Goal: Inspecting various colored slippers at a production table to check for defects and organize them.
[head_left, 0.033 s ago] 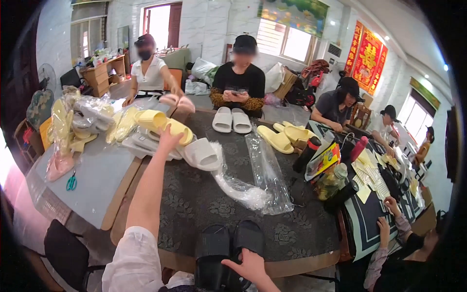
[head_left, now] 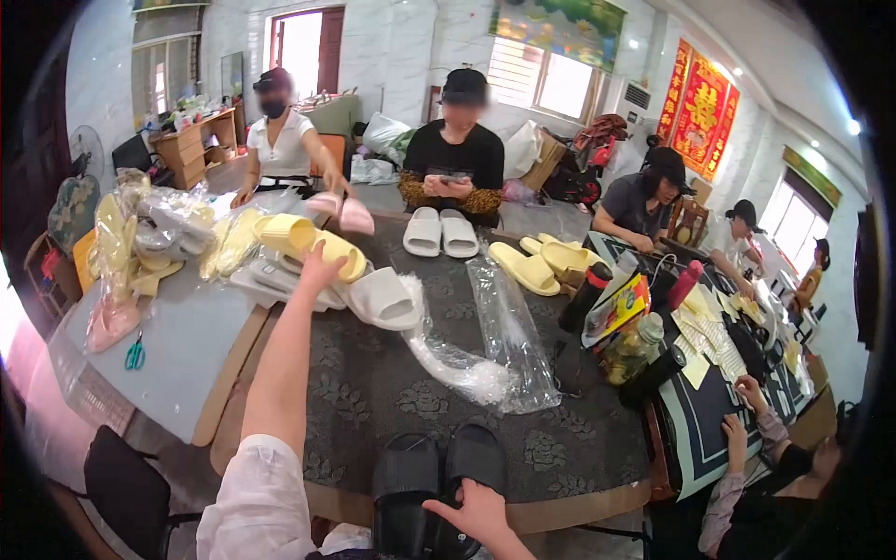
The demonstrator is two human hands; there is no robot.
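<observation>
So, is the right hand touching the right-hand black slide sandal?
Touching: the head view shows the right hand against the right-hand black slide sandal, fingers going under its strap.

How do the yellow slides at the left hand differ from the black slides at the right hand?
Colour: the yellow slides are pale yellow; the black slides are dark all over.
Place: the yellow slides are out at arm's length; the black slides are by the near edge of the table.
Shared: both are pairs of open-toed slides with a broad strap.
</observation>
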